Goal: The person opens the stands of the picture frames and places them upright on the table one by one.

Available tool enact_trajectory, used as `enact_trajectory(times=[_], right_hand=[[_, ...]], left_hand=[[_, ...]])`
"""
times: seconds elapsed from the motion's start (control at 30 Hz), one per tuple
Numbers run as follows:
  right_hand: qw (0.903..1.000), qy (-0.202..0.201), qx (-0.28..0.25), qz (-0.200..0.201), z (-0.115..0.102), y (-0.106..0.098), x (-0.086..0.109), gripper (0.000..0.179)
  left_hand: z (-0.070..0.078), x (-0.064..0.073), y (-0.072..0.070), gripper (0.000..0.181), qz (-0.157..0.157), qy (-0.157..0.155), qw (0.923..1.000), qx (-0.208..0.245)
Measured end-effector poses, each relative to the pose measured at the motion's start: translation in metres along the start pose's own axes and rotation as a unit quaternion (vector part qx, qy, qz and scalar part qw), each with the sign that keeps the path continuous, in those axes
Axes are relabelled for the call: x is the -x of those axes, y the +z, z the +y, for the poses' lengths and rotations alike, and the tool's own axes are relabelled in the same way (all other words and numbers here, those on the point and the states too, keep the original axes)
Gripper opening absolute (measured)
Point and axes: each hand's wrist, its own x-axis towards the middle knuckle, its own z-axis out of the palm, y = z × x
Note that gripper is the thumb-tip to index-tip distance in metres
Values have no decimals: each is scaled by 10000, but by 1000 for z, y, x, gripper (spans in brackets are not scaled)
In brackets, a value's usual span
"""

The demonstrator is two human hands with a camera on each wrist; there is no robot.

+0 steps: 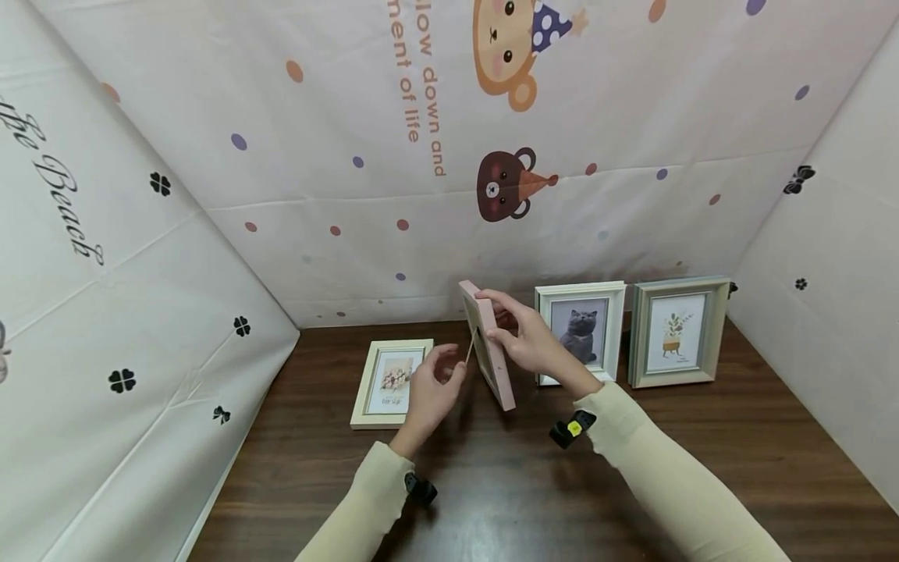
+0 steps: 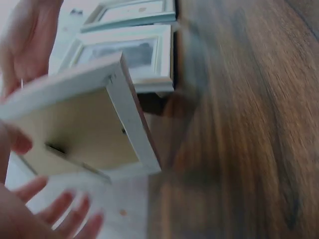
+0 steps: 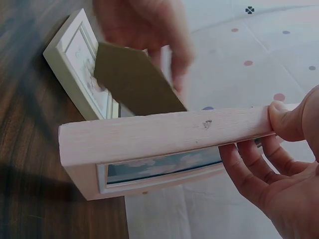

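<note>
My right hand (image 1: 530, 339) grips a pink picture frame (image 1: 497, 363) by its side, thumb on the outer edge and fingers round the front, as the right wrist view shows. The frame is tilted, its brown backing (image 2: 89, 124) turned toward my left hand (image 1: 431, 390). A flat brown stand leg (image 3: 134, 82) sticks out from that backing. Beside the leg, the left hand's fingers (image 2: 62, 211) are spread and loosely bent, blurred in the left wrist view, and not closed round it. Part of the frame's front, a blue picture (image 3: 164, 167), shows from the right wrist.
A cream frame with a flower picture (image 1: 395, 382) stands left, behind my left hand. To the right stand a white frame with a cat picture (image 1: 588, 332) and a grey-green frame with a plant picture (image 1: 677, 332). Printed cloth (image 1: 393, 257) hangs behind the brown wooden table (image 1: 492, 484).
</note>
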Motion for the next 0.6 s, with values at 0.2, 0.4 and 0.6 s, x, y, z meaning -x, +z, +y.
enact_trajectory(times=[0.2,0.4,0.6], right_hand=[[9998,-14,176,-1,-5,-2,-3,57],[9994,-139,311,63,-9,-2,-6,57],[9991,-246,333,-35,-11,1,-7,58]], left_hand=[[27,8,10,33,1394,1989,9675,-708],[44,17,23,39,909,1953,9759,-353],[46,22,33,57,270,520,9981,-190]])
